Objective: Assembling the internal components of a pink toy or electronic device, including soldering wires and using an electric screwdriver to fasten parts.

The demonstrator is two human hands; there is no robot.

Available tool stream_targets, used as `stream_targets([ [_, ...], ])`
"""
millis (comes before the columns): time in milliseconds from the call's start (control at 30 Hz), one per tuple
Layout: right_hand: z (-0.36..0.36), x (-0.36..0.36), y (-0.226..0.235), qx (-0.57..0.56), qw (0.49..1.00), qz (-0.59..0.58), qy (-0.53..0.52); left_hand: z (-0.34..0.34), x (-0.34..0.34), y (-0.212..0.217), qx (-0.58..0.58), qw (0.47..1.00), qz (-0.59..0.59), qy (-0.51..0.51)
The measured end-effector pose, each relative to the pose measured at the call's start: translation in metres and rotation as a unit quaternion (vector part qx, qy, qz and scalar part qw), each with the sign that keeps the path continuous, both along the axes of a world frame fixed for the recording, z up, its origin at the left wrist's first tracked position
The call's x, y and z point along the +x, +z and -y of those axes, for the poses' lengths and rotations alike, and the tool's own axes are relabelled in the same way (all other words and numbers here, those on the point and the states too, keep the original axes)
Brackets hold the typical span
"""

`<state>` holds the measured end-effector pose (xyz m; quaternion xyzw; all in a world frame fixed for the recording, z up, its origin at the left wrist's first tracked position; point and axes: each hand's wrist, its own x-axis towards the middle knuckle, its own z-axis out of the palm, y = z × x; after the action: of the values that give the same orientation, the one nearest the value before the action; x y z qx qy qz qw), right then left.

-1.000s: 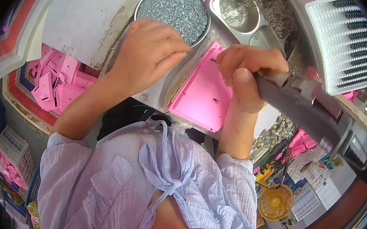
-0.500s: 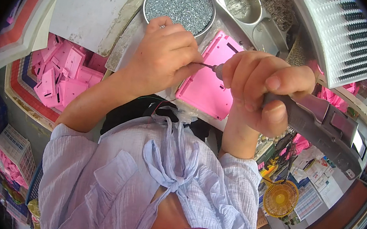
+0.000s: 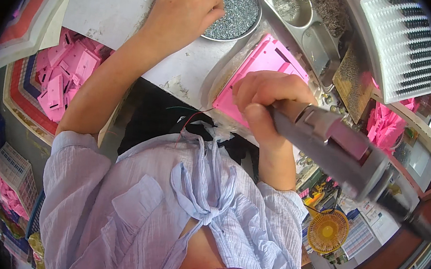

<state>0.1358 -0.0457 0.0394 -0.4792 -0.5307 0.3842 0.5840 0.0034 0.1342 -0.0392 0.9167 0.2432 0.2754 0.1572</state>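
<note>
My left hand point(image 3: 185, 15) is at the left side of a round metal dish of small silvery screws point(image 3: 236, 12). Its fingers are curled, and the hand hides what their tips hold, if anything. An electric screwdriver point(image 3: 336, 148) with a dark grey body is gripped in my right hand point(image 3: 270, 101), its rear end and cord slanting down to the right. Behind the right hand a flat pink plastic casing point(image 3: 262, 56) lies on the worktable, partly covered by the hand. The screwdriver's bit is hidden by my fingers.
A metal tray point(image 3: 315, 43) with brownish small parts stands behind the casing. A white rack with black bristle-like rows point(image 3: 402, 49) is at upper right. Pink casings fill a basket point(image 3: 68, 79) on the left. A yellow fan point(image 3: 327, 231) and thin wires point(image 3: 191, 116) also show.
My left hand has moved from the screwdriver's tip up and left to the screw dish. My right hand has drawn the screwdriver closer and down, its body turned differently.
</note>
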Motion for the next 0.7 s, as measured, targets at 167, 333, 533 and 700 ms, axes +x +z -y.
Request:
stream_targets([
  [167,-0.008,0.003,-0.008,0.043,0.998,0.009,0.05,-0.007,-0.003,-0.003,0.02,0.998,-0.043,-0.045],
  [333,0.0,0.017,0.024,0.115,0.988,-0.096,0.048,0.047,-0.018,0.021,-0.086,0.973,0.05,-0.21],
  [533,0.0,0.013,0.031,0.152,0.976,-0.136,0.08,0.08,-0.028,0.024,-0.167,0.955,0.114,-0.216],
  [700,0.008,0.005,0.027,0.132,0.973,-0.18,0.055,0.079,-0.029,0.029,-0.141,0.959,0.088,-0.231],
])
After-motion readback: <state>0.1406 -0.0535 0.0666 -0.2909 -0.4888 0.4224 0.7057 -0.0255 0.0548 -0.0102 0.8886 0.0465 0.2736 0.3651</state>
